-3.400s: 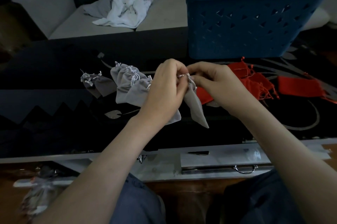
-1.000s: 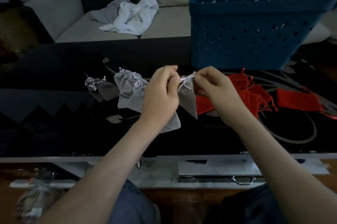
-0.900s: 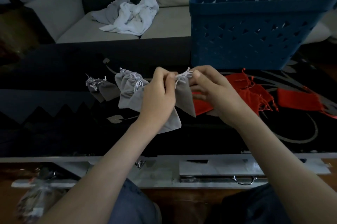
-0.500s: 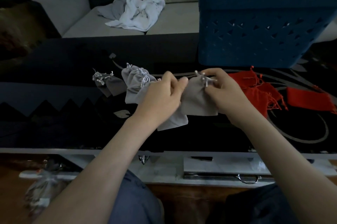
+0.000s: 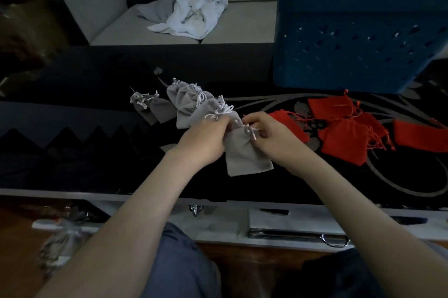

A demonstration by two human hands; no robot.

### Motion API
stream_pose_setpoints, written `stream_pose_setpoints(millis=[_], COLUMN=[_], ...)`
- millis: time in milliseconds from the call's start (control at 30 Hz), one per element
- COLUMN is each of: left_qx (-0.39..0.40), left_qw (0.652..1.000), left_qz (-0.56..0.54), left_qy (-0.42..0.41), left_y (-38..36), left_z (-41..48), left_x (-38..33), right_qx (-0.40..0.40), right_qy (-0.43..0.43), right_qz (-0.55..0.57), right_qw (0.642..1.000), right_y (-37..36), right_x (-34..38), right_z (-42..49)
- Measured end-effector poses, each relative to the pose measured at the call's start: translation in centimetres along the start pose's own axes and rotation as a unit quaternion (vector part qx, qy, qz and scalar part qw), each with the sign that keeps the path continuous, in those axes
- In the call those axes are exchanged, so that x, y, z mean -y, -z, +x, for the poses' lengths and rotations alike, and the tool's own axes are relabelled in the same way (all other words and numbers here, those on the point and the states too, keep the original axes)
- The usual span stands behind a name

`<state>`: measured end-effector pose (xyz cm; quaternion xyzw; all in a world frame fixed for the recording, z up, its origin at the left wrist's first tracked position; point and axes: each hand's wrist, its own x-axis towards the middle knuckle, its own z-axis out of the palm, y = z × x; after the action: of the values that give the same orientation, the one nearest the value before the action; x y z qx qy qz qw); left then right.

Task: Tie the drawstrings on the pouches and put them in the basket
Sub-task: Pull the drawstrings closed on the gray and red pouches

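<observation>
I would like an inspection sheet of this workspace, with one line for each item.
Surface: black patterned table, glossy.
Job's things: one grey pouch in both hands; other grey pouches lying to its left; red pouches lying to its right; blue basket standing at the back right.
Clutter: crumpled plastic bag below the table's near edge, left.
Hands: left hand grips the grey pouch's neck; right hand pinches its drawstring.
Cables: nothing seen.
Surroundings: sofa behind the table, white cloths on it.
</observation>
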<state>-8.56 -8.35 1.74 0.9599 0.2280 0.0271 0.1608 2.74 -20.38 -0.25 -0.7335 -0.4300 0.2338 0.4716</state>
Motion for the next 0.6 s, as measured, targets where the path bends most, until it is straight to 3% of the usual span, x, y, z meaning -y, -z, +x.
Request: stream_pose_setpoints(millis=[100, 200, 367, 500, 600], left_qx=[-0.026, -0.044, 0.045, 0.070, 0.065], left_qw=[0.998, 0.992, 0.975, 0.976, 0.987], left_qz=[-0.017, -0.087, -0.213, -0.201, -0.141], left_qy=[0.050, 0.080, 0.051, 0.040, 0.042], left_y=[-0.1, -0.1, -0.4, -0.8, -1.2], left_z=[0.2, 0.1, -0.1, 0.3, 0.6], left_x=[0.1, -0.4, -0.3, 0.9, 0.9], right_qx=[0.020, -0.023, -0.063, -0.060, -0.056], right_qy=[-0.006, 0.003, 0.043, 0.061, 0.024], right_qz=[0.019, 0.004, -0.107, -0.162, -0.221], right_qw=[1.000, 1.000, 0.991, 0.983, 0.973], right_y=[-0.9, -1.9, -3.2, -3.3, -2.4], right_x=[-0.1, -0.4, -0.9, -1.3, -1.2], right_z=[0.5, 1.2, 1.4, 1.2, 1.2])
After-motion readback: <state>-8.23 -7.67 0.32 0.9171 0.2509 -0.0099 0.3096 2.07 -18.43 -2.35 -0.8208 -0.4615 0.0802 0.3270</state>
